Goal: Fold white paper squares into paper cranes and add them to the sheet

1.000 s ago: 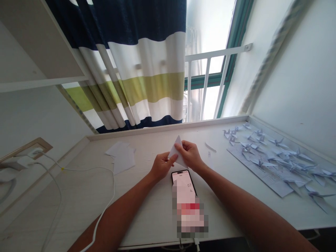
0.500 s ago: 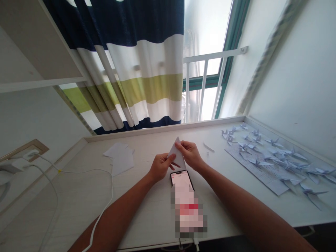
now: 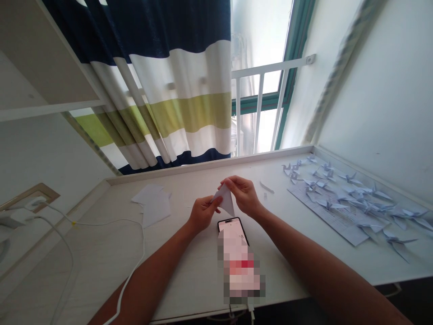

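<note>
A small white sheet of paper folded to a triangle (image 3: 226, 201) is held up between my two hands, above the desk. My left hand (image 3: 204, 211) pinches its left side, thumb on the near face. At the top corner, the thumb and fingers of my right hand (image 3: 242, 193) press the paper together. Just below the hands a phone (image 3: 233, 225) lies face up with a lit screen, largely blurred over. Off to the right, several folded paper cranes (image 3: 358, 205) are spread over the desk and a flat printed sheet (image 3: 324, 216).
Loose white paper sheets (image 3: 156, 205) lie left of my hands. A white cable (image 3: 144, 239) runs from the wall plug (image 3: 35, 203) across my left forearm. Paper scraps (image 3: 267, 187) lie right of my hands. A raised rim (image 3: 169, 170) borders the desk (image 3: 189, 289) at the back.
My right fingers have shifted up onto the paper's top corner, covering the tip that stuck out before. The left hand keeps its hold. The whole view has shifted slightly.
</note>
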The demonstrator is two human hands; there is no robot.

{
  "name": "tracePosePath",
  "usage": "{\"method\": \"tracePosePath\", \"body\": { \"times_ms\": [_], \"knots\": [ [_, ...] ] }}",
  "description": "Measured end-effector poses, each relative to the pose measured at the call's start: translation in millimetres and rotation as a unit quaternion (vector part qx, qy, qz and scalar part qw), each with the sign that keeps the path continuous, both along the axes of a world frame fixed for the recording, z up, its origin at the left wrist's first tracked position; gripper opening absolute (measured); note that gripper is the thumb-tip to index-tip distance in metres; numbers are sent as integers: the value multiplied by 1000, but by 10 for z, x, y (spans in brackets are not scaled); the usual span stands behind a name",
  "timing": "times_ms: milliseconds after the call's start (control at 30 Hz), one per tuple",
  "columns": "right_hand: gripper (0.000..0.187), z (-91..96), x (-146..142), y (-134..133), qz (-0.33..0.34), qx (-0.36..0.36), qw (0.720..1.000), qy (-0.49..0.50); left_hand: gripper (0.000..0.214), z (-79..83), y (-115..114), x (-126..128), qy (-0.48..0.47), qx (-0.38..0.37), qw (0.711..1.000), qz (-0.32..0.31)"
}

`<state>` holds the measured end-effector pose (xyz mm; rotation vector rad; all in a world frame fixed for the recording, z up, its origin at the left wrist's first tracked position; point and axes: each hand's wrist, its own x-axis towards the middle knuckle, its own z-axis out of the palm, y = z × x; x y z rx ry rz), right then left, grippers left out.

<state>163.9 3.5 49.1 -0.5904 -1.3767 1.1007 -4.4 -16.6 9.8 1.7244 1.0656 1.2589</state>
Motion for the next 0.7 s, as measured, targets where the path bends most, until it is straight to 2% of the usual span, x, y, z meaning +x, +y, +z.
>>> {"method": "tracePosePath", "body": {
  "times_ms": [233,400,533,700],
  "knots": [
    [32,73,-7,-57,25,-43,999,20,50,18,-37,29,-16,-31,999,-34],
    [30,76,6,-35,-3,-53,998,28,50,18,-56,60,-6,-44,998,-36],
    [27,70,18,-13,-23,-56,997,42,50,34,-67,83,-7,-61,996,-62],
    [27,74,20,-12,-8,-71,997,36,46,50,-73,103,-22,-65,995,-70]
  ]
}}
